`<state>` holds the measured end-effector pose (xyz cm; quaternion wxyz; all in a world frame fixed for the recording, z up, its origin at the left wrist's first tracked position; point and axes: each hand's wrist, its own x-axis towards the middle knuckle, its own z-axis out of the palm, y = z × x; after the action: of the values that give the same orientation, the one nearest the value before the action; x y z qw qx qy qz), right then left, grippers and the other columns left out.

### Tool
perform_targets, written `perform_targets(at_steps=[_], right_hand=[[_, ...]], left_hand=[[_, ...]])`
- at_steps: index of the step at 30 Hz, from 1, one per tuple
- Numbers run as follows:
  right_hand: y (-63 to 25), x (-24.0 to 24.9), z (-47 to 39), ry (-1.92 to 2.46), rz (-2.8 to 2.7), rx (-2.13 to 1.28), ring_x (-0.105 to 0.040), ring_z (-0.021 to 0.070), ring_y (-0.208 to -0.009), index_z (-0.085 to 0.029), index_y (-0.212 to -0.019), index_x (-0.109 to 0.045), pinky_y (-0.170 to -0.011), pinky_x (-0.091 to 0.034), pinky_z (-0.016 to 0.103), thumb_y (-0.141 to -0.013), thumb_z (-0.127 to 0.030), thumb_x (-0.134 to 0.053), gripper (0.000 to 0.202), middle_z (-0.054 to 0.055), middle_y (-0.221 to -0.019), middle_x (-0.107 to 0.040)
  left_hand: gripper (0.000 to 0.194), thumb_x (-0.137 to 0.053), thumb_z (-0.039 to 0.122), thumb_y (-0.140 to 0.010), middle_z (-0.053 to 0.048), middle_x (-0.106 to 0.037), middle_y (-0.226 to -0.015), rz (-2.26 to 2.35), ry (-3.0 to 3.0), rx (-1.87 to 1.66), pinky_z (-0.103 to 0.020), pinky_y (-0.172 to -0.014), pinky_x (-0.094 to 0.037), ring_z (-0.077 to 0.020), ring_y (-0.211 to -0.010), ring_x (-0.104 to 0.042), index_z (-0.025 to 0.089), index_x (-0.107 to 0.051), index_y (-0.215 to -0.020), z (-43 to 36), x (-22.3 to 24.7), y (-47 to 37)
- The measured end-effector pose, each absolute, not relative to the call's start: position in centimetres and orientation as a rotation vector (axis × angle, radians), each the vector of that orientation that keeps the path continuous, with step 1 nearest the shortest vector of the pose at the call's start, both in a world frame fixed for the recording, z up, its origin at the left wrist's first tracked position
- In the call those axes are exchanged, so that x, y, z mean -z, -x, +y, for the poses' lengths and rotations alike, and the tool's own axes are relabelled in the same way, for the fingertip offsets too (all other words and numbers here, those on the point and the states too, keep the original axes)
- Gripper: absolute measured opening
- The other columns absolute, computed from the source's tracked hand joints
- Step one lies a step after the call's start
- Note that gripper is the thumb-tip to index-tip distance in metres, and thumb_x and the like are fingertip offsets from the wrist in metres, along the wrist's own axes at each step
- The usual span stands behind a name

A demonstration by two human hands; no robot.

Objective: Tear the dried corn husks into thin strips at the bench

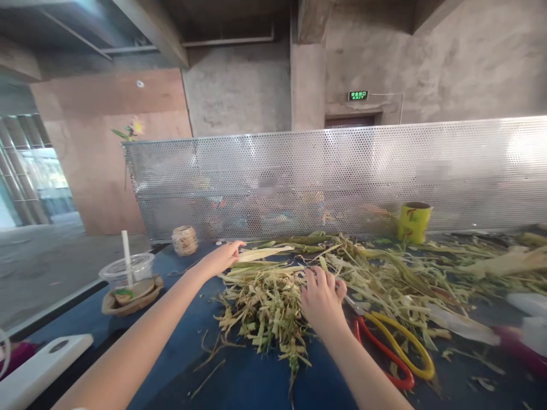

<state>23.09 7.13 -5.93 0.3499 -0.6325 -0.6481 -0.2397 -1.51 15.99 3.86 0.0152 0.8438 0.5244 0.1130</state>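
On the blue tabletop, a woven bundle of pale green plant strips (273,307) lies in front of me, its trimmed ends spread toward me. My left hand (224,257) is at its far left edge, fingers closed around the near end of a flat pale leaf strip (265,251) that points right. My right hand (323,293) rests at the bundle's right side, fingers bent and apart, with nothing visible in its grasp. Scissors (391,347) with one red and one yellow handle loop lie just right of that wrist, their blades partly hidden.
Loose dried leaves (384,273) cover the right side. A yellow roll (414,222) stands by the perforated metal panel (299,176). At left are a twine spool (185,240), a plastic cup with a straw (128,270) in a brown tray (132,304), and a white device (47,370).
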Motion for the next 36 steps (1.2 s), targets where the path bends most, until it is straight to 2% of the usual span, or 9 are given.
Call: perform_targets(at_steps=[7, 15, 22, 27, 31, 36], right_hand=[[-23.3, 6.0, 7.2, 1.64, -1.676, 0.608, -0.046, 0.0254, -0.097, -0.016, -0.101, -0.055, -0.085, -0.024, 0.043, -0.077, -0.015, -0.047, 0.026, 0.012, -0.109, -0.055], [-23.3, 6.1, 7.3, 1.636, -1.678, 0.602, -0.044, 0.0254, -0.097, -0.016, -0.102, -0.055, -0.084, -0.023, 0.042, -0.077, -0.015, -0.046, 0.027, 0.012, -0.109, -0.055], [-23.2, 6.0, 7.2, 1.662, -1.718, 0.588, -0.044, 0.0248, -0.097, -0.016, -0.1, -0.055, -0.085, -0.022, 0.042, -0.076, -0.017, -0.048, 0.025, 0.012, -0.11, -0.054], [-23.1, 5.9, 7.2, 1.654, -1.694, 0.556, -0.044, 0.0246, -0.098, -0.017, -0.099, -0.056, -0.084, -0.023, 0.041, -0.076, -0.016, -0.048, 0.024, 0.011, -0.109, -0.054], [-23.3, 5.9, 7.2, 1.647, -1.678, 0.544, -0.044, 0.0246, -0.096, -0.017, -0.097, -0.056, -0.084, -0.023, 0.041, -0.076, -0.016, -0.046, 0.024, 0.011, -0.108, -0.056], [-23.4, 5.7, 7.1, 1.658, -1.692, 0.528, -0.045, 0.0245, -0.096, -0.017, -0.1, -0.056, -0.085, -0.023, 0.042, -0.077, -0.017, -0.046, 0.025, 0.011, -0.108, -0.055]], left_hand=[[0.031, -0.049, 0.029, -0.085, -0.008, -0.056, -0.109, 1.574, -2.554, -0.581, -0.039, -0.076, -0.049, -0.0187, -0.09, -0.058, 0.015, -0.051, -0.112, 17.7, -2.9, 1.5], [0.034, -0.05, 0.03, -0.084, -0.009, -0.055, -0.113, 1.506, -2.46, -0.625, -0.042, -0.079, -0.048, -0.0204, -0.094, -0.056, 0.016, -0.049, -0.115, 19.4, -1.4, 2.3], [0.033, -0.051, 0.026, -0.084, -0.009, -0.056, -0.111, 1.658, -2.295, -0.339, -0.04, -0.077, -0.049, -0.0194, -0.091, -0.058, 0.015, -0.049, -0.114, 19.3, -0.5, 4.6], [0.033, -0.051, 0.027, -0.084, -0.009, -0.055, -0.112, 1.709, -2.239, -0.299, -0.041, -0.078, -0.048, -0.0199, -0.093, -0.057, 0.015, -0.049, -0.114, 19.1, 0.5, 3.7], [0.033, -0.051, 0.027, -0.084, -0.009, -0.055, -0.112, 1.732, -2.209, -0.428, -0.04, -0.077, -0.048, -0.0198, -0.092, -0.058, 0.015, -0.049, -0.114, 19.0, 0.2, 3.1], [0.033, -0.051, 0.028, -0.084, -0.009, -0.055, -0.112, 1.797, -2.126, -0.829, -0.041, -0.078, -0.048, -0.0201, -0.093, -0.057, 0.015, -0.049, -0.114, 19.1, -2.5, 3.8]])
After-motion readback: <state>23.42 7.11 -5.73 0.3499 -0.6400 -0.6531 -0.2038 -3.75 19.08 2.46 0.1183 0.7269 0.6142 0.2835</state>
